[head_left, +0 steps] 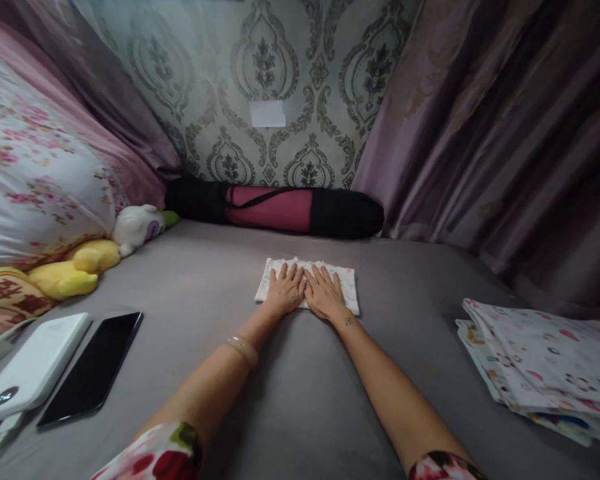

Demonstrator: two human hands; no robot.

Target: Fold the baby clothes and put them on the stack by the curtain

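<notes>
A small white folded cloth (349, 288) with a faint print and a ruffled far edge lies flat on the grey bed sheet (300, 387). My left hand (285, 290) rests palm down on its left half, fingers stretched out. Beside it, my right hand (324, 292) presses flat on the right half with fingers spread. The two hands touch or nearly touch at the thumbs. Much of the cloth's middle is hidden under them.
At right lies a stack of folded printed cloths (545, 367). A black phone (93, 370) and a cabled white power bank (35, 367) lie at left, near yellow plush toys (75, 270) and a floral pillow (40, 173). A black and maroon bag (275, 208) lines the wall.
</notes>
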